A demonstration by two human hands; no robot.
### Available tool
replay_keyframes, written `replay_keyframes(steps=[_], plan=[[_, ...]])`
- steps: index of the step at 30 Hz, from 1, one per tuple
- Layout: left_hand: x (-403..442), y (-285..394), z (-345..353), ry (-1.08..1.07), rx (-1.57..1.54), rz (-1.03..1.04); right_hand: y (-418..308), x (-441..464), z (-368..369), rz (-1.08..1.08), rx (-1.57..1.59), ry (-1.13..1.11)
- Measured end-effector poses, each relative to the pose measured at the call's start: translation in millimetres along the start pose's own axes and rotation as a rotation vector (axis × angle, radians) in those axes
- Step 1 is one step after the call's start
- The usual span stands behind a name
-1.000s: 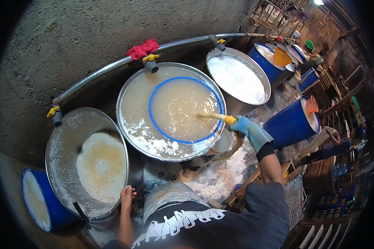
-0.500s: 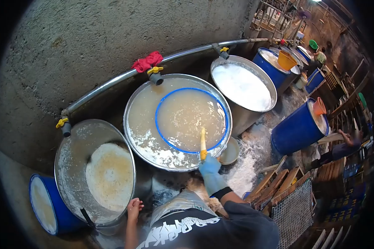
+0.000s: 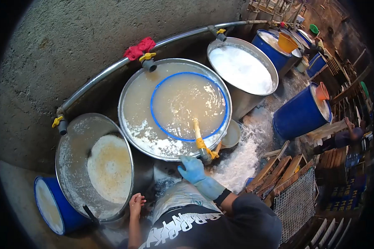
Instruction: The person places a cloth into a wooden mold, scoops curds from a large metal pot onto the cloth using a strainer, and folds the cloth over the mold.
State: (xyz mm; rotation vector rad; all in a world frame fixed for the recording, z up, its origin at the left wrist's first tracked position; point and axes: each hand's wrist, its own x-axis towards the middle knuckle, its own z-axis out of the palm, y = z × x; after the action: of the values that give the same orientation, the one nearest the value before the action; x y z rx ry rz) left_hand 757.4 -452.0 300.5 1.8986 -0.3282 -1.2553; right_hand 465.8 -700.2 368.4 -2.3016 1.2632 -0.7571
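My right hand [image 3: 192, 170], in a light blue rubber glove, is open beside the near rim of a wide metal vat [image 3: 126, 124], apart from the pipe. Cloudy liquid with white powdery clumps fills this vat, and a blue hoop [image 3: 153, 97] lies at its surface. Over the vat's rim rests a pale pipe [image 3: 197, 128] with yellow wrapping [image 3: 201, 144] and a grey end. My left hand [image 3: 136, 203] is bare and holds nothing, its fingers loosely bent, near a second metal vat [image 3: 77, 137] containing a pale, crusted mass [image 3: 110, 168].
A metal pipe [image 3: 96, 79] with yellow-handled valves and a red cloth [image 3: 139, 48] runs along the wall. Beyond stand a vat of white foam [image 3: 242, 68] and blue barrels [image 3: 295, 118]. Wooden frames with mesh [image 3: 295, 201] lie at right. Another person [image 3: 348, 135] is at far right.
My right hand has let go of the wrapped pipe and moved left and down from it. The pipe now rests on the vat's rim. The view has shifted slightly; my left hand looks much the same.
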Motion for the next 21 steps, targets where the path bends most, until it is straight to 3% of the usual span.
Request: replay_keyframes(steps=[9, 12, 18, 21], plan=[[-47.2, -92.4, -64.3, 0.171, -0.25, -0.007, -95.6, 3.1, 123.9, -0.396, 0.106, -0.507], [-79.7, -127.1, -91.4, 0.31, -0.315, -0.024, -173.9, 16.2, 141.1, -0.564, 0.078, -0.694], [-135.2, -228.3, -145.9, 0.592, -0.518, -0.01, -334.0, -19.7, 237.0, -1.021, 0.363, -0.862], [-176.7, -220.1, -157.1, 0.76, -0.613, -0.05, -418.6, -35.5, 293.6, -1.357, 0.287, -0.805]])
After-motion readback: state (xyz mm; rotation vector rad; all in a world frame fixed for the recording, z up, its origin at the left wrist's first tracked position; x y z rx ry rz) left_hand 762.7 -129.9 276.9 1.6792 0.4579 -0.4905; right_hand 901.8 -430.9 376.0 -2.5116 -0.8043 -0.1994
